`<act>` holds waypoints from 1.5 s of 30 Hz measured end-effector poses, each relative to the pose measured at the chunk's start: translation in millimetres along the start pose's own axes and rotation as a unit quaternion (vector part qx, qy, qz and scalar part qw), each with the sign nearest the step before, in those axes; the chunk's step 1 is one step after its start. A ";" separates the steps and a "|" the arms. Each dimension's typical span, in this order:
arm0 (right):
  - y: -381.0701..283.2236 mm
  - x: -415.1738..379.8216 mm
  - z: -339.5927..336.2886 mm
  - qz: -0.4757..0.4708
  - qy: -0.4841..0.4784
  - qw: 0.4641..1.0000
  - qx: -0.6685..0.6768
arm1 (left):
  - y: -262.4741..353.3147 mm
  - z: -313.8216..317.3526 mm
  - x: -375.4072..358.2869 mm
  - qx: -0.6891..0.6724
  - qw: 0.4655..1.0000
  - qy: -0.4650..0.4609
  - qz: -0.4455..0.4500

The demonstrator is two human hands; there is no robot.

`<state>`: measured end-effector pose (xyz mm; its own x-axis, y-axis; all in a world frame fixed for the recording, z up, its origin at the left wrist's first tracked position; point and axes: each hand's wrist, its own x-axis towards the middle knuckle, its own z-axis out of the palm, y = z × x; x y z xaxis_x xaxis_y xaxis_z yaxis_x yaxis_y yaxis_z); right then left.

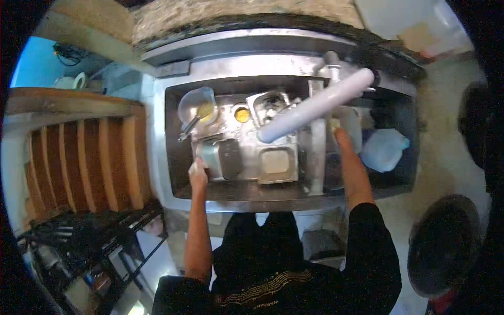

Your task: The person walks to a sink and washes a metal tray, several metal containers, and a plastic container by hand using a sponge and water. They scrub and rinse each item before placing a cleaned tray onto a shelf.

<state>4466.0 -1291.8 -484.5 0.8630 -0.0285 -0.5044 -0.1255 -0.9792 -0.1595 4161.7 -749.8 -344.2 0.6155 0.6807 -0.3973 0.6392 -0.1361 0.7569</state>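
My left hand is closed on the side of a rectangular metal container, tipped in the left basin of the sink. Into the right basin reaches my right hand, its fingers drawn together at a small pale thing too blurred to name. Beside those fingers is a translucent whitish container. A clear plastic tub with a yellowish item and a utensil handle lies at the left basin's back corner. Two metal pans, one square and one farther back, rest to the right of the metal container.
A thick pale faucet spout crosses above both basins, hiding part of them. The sink divider stands between my hands. A bluish-white plastic jug sits at the right. A yellow drain shows in the left basin; a wooden slatted rack stands left.
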 end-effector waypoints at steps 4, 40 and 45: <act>5.4 1.0 -18.1 -0.013 -0.077 0.979 0.190 | 44.1 2.7 -48.5 -0.358 0.919 -0.103 -0.125; -341.4 -347.5 -226.3 -0.286 0.110 0.746 0.591 | 212.3 -32.3 -111.2 -0.539 0.817 -0.154 0.134; -348.5 -361.6 -231.9 -0.296 0.144 0.855 0.401 | 188.3 -56.6 -78.8 -0.113 0.889 -0.248 0.368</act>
<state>4311.1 -986.9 -49.7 0.9618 0.2630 0.0762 0.1784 -0.3908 -0.9030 4207.4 -788.3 -141.0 0.9922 0.0578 0.1103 -0.0945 -0.2273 0.9692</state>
